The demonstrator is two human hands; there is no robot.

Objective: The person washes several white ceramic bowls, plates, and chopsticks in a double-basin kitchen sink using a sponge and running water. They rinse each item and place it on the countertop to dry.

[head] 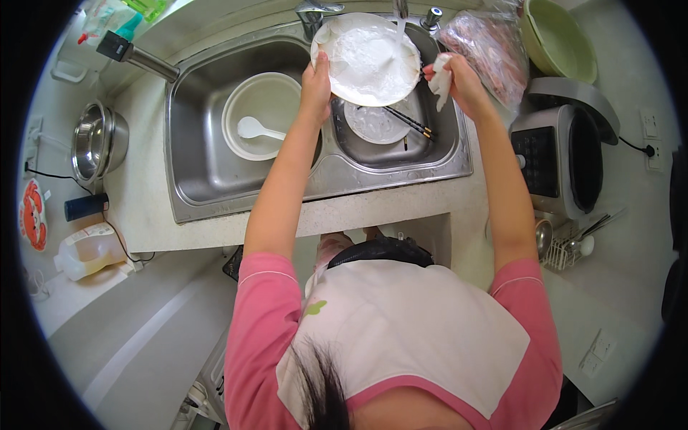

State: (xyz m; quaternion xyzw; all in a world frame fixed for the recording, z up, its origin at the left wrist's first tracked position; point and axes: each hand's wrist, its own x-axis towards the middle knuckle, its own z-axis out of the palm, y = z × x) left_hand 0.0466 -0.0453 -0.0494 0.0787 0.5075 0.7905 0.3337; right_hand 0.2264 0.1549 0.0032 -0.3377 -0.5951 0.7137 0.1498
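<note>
My left hand (316, 88) grips the left rim of a white plate (368, 59), tilted above the right sink basin (392, 156). Water from the faucet (400, 9) runs onto the plate's face and spreads over it. Just right of the plate, my right hand (462, 80) holds a crumpled white cloth (441, 83), apart from the plate's face. Below the plate, a second dish (376, 126) with water in it rests in the basin. Dark chopsticks (411, 122) lie across that dish, partly hidden by the plate.
In the left basin (201, 166) sits a pale bowl (234, 113) with a white rice paddle (258, 129). A plastic bag of meat (486, 54), green basins (564, 43) and a rice cooker (556, 156) stand right. Steel bowls (99, 140) and a plastic jug (91, 250) are left.
</note>
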